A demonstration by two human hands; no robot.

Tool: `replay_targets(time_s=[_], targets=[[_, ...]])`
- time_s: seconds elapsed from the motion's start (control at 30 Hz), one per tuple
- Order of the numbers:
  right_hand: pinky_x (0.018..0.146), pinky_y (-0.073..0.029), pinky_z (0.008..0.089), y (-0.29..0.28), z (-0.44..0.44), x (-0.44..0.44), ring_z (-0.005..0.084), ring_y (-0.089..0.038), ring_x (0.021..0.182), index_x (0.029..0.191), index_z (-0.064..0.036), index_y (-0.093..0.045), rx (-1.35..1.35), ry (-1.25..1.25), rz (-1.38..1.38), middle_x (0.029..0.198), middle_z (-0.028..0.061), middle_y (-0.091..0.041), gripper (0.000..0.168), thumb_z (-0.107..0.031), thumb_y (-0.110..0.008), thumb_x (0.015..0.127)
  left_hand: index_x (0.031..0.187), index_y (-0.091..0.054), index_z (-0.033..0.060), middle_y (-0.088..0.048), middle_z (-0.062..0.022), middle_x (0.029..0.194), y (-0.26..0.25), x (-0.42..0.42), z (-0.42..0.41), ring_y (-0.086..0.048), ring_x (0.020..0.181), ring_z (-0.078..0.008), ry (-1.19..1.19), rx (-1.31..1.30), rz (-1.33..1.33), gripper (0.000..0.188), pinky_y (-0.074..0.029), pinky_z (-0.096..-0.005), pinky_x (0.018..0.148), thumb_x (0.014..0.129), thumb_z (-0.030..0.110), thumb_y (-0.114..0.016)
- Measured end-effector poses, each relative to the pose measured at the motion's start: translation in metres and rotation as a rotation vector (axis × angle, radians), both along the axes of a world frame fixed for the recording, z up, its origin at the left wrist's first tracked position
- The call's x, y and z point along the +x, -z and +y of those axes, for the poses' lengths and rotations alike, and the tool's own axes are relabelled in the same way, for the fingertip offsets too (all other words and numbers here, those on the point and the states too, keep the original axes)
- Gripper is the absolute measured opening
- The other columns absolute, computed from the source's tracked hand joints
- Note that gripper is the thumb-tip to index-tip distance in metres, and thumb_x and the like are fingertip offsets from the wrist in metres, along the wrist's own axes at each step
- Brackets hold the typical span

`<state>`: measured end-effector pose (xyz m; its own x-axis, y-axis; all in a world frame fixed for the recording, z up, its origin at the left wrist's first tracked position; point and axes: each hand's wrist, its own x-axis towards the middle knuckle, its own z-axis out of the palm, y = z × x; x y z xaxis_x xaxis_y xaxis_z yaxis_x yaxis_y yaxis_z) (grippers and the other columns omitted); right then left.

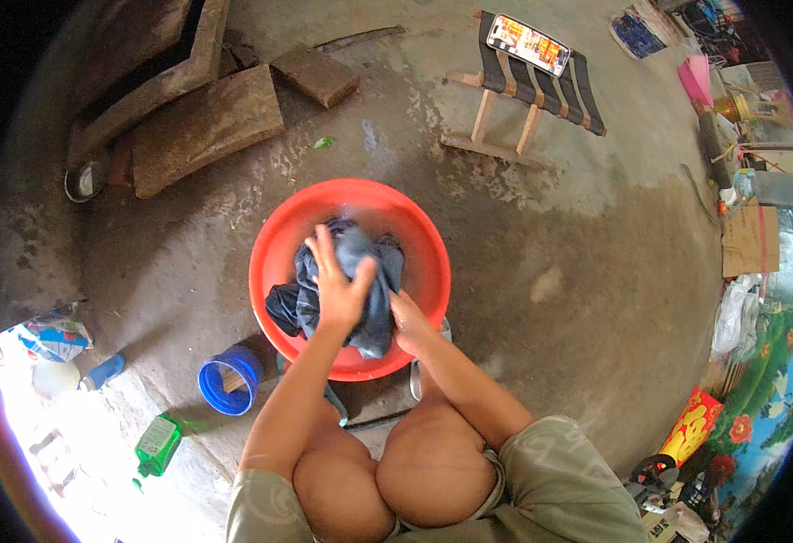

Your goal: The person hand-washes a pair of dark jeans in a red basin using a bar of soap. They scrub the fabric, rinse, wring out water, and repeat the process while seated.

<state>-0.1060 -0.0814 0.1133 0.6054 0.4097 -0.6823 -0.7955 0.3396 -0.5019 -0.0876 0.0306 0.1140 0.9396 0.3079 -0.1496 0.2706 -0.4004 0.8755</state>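
A red plastic basin (430,285) rests on the floor before my knees, with dark wet clothes (307,285) bunched inside it. My left hand (342,288) is over the pile, fingers spread and thumb apart, touching or just above the fabric; the blur hides the exact contact. My right hand (408,319) is at the pile's right edge, its fingers closed on a blue-grey cloth (372,326) that hangs down towards me. Part of this cloth is blurred near the middle of the basin. A black garment (282,307) lies against the basin's left wall.
A blue plastic bucket (230,383) and a green bottle (159,444) are at the lower left. Beyond the basin, a folding stool (528,88) bears a phone (528,44). Boards (210,129) lie at the upper left. Cardboard (750,239) and clutter line the right side.
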Motion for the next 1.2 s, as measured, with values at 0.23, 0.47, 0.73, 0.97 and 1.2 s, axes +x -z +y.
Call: replay_targets(time_s=[0.23, 0.47, 0.73, 0.97, 1.2], targets=[[0.086, -0.041, 0.0355, 0.053, 0.002, 0.004, 0.0213, -0.053, 0.098, 0.117, -0.01, -0.046, 0.666, 0.133, 0.21, 0.111, 0.0082, -0.053, 0.06, -0.057, -0.036, 0.082, 0.135, -0.015, 0.0144, -0.022, -0.0226, 0.134, -0.012, -0.042, -0.028, -0.023, 0.125, -0.034, 0.239, 0.252, 0.155, 0.079, -0.017, -0.0534, 0.098, 0.074, 0.049, -0.053], [0.091, -0.036, 0.0382, 0.014, 0.011, -0.003, 0.0216, -0.047, 0.107, 0.124, -0.009, -0.036, 0.309, 0.19, 0.404, 0.12, 0.0084, -0.046, 0.056, -0.05, -0.032, 0.086, 0.132, -0.022, 0.0146, -0.026, -0.0265, 0.13, 0.005, -0.002, -0.011, -0.027, 0.122, -0.0367, 0.043, 0.06, 0.441, 0.074, -0.022, -0.0527, 0.096, 0.075, 0.052, -0.05], [0.092, -0.034, 0.0399, 0.01, 0.017, -0.012, 0.0228, -0.045, 0.109, 0.122, -0.011, -0.038, 0.305, 0.174, 0.426, 0.118, 0.0072, -0.047, 0.059, -0.055, -0.031, 0.084, 0.126, -0.032, 0.0145, -0.048, -0.0216, 0.111, 0.008, 0.002, 0.009, -0.053, 0.091, -0.0397, 0.071, 0.169, 0.5, 0.063, -0.039, -0.0475, 0.081, 0.076, 0.047, -0.051], [0.095, -0.031, 0.0405, 0.055, 0.004, -0.022, 0.0234, -0.044, 0.11, 0.121, -0.012, -0.04, 0.504, 0.284, 0.372, 0.121, 0.0072, -0.046, 0.057, -0.054, -0.033, 0.084, 0.115, -0.045, 0.0177, -0.043, -0.0176, 0.112, 0.003, -0.054, -0.018, -0.044, 0.101, -0.0336, 0.343, 0.422, 0.016, 0.056, -0.033, -0.0449, 0.084, 0.068, 0.044, -0.06], [0.096, -0.029, 0.0382, 0.045, -0.003, -0.019, 0.0216, -0.043, 0.11, 0.119, -0.013, -0.042, 0.938, 0.225, 0.234, 0.119, 0.005, -0.047, 0.05, -0.049, -0.034, 0.086, 0.115, -0.043, 0.015, -0.04, -0.0193, 0.114, -0.011, -0.051, -0.035, -0.043, 0.1, -0.0359, 0.312, 0.488, -0.055, 0.063, -0.031, -0.0467, 0.086, 0.06, 0.035, -0.066]])
